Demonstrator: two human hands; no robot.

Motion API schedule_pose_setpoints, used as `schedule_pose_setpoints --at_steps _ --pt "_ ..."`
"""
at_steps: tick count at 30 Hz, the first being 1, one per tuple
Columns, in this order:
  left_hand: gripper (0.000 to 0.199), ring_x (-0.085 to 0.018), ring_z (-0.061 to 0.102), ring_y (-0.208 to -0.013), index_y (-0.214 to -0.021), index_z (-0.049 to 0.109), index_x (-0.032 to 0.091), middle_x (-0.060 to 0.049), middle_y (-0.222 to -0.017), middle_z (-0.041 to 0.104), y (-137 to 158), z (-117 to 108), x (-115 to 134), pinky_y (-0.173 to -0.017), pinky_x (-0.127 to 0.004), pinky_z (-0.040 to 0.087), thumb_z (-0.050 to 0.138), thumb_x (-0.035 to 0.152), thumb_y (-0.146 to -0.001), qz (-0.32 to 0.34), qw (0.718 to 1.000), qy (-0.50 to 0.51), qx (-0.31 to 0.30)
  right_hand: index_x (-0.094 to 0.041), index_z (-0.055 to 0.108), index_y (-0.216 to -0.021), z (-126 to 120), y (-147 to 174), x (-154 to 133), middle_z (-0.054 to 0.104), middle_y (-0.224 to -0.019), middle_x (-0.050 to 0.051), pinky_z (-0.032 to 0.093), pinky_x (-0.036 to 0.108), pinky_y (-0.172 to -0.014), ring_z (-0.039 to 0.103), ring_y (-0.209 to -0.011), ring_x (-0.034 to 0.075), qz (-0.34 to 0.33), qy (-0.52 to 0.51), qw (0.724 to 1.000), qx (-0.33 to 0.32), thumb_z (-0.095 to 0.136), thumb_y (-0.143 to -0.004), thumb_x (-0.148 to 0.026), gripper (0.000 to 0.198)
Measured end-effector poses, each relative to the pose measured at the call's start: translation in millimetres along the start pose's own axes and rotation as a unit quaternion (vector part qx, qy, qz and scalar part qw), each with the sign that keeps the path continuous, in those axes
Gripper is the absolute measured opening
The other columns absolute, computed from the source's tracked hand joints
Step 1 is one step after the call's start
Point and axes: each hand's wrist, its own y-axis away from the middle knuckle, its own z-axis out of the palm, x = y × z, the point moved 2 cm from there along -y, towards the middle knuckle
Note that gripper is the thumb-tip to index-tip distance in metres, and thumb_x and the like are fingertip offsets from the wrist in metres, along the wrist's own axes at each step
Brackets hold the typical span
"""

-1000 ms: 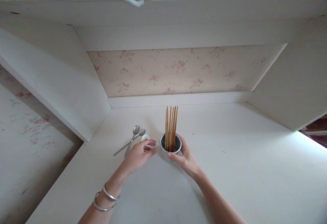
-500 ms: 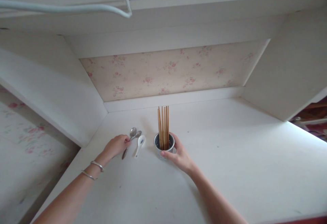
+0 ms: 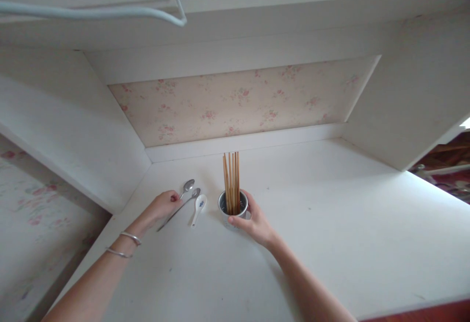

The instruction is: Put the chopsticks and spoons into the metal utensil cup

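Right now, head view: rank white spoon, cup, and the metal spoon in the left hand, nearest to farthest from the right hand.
1. Cup: touching, on the left side of the right hand.
2. White spoon: lying left of the cup, apart from it.
3. Metal spoon: farther left, handle pinched in the left hand.

Chopsticks (image 3: 231,185) partly hidden inside cup (image 3: 224,219), spoon (image 3: 188,185) partly behind left fingers (image 3: 172,195)
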Motion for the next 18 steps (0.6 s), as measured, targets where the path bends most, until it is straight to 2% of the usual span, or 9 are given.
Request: schedule_pose_setpoints --at_steps 2,3,5,6,9,13,16,18 --pt "0.027 -0.018 0.057 -0.065 -0.075 0.065 0.015 0.0 -0.067 0.062 7.7 -6.0 14.3 -0.059 -0.025 0.042 0.069 0.038 -0.061 -0.015 0.996 0.09 -0.012 -0.027 0.045 -0.13 -0.1 -0.2 0.5 0.06 -0.126 0.007 0.037 0.049 -0.104 0.054 -0.117 0.028 -0.004 -0.002 1.0 0.0 0.079 -0.068 -0.035 0.072" --pt "0.035 -0.017 0.059 -0.069 -0.087 0.066 0.014 -0.001 -0.074 0.062 12.7 -8.3 23.6 -0.062 -0.026 0.045 0.071 0.037 -0.062 -0.024 0.989 0.142 -0.022 -0.026 0.045 -0.13 -0.1 -0.3 1.1 0.059 -0.126 0.007 0.037 0.049 -0.105 0.054 -0.118 0.028 -0.006 -0.004 1.0 0.001 0.08 -0.068 -0.035 0.072" --pt "0.053 -0.016 0.062 -0.075 -0.111 0.061 0.015 -0.001 -0.083 0.062 23.9 -11.0 45.4 -0.071 -0.028 0.05 0.075 0.031 -0.062 -0.035 0.965 0.257 -0.04 -0.026 0.044 -0.131 -0.1 -0.6 2.9 0.059 -0.127 0.008 0.036 0.049 -0.105 0.053 -0.119 0.027 -0.005 -0.005 1.0 0.002 0.08 -0.068 -0.035 0.074" --pt "0.057 -0.015 0.063 -0.075 -0.117 0.058 0.016 -0.001 -0.083 0.061 29.3 -11.2 57.2 -0.073 -0.029 0.051 0.076 0.028 -0.064 -0.03 0.951 0.302 -0.05 -0.027 0.043 -0.132 0.0 -0.8 3.8 0.059 -0.127 0.007 0.036 0.049 -0.105 0.053 -0.119 0.027 -0.004 -0.005 1.0 0.003 0.08 -0.067 -0.035 0.074" --pt "0.046 -0.014 0.065 -0.079 -0.112 0.06 0.016 -0.001 -0.084 0.062 42.5 -6.4 90.5 -0.078 -0.029 0.053 0.075 0.023 -0.07 -0.01 0.912 0.401 -0.085 -0.026 0.044 -0.132 0.5 -1.2 5.2 0.059 -0.127 0.007 0.036 0.049 -0.105 0.053 -0.119 0.028 -0.006 -0.004 1.0 0.005 0.08 -0.067 -0.035 0.075" --pt "0.022 -0.018 0.068 -0.082 -0.091 0.061 0.016 -0.002 -0.084 0.065 49.7 6.2 122.3 -0.081 -0.034 0.054 0.072 0.024 -0.074 -0.001 0.872 0.483 -0.079 -0.026 0.044 -0.132 1.1 -1.5 4.7 0.058 -0.128 0.008 0.036 0.047 -0.105 0.053 -0.119 0.027 -0.008 -0.004 1.0 0.011 0.081 -0.067 -0.035 0.075" --pt "0.02 -0.018 0.068 -0.083 -0.087 0.062 0.015 -0.005 -0.086 0.068 49.7 18.8 135.6 -0.082 -0.035 0.054 0.07 0.03 -0.076 -0.001 0.862 0.505 -0.05 -0.026 0.044 -0.132 1.1 -1.3 4.4 0.058 -0.129 0.008 0.037 0.047 -0.104 0.052 -0.119 0.028 -0.003 -0.004 1.0 0.012 0.081 -0.066 -0.035 0.076" --pt "0.024 -0.018 0.067 -0.083 -0.088 0.065 0.013 -0.006 -0.088 0.069 48.7 29.3 138.9 -0.084 -0.034 0.053 0.07 0.033 -0.075 0.001 0.865 0.5 -0.029 -0.025 0.044 -0.132 0.8 -1.1 4.0 0.058 -0.128 0.008 0.037 0.049 -0.104 0.053 -0.119 0.028 -0.005 -0.003 1.0 0.012 0.08 -0.067 -0.035 0.075"
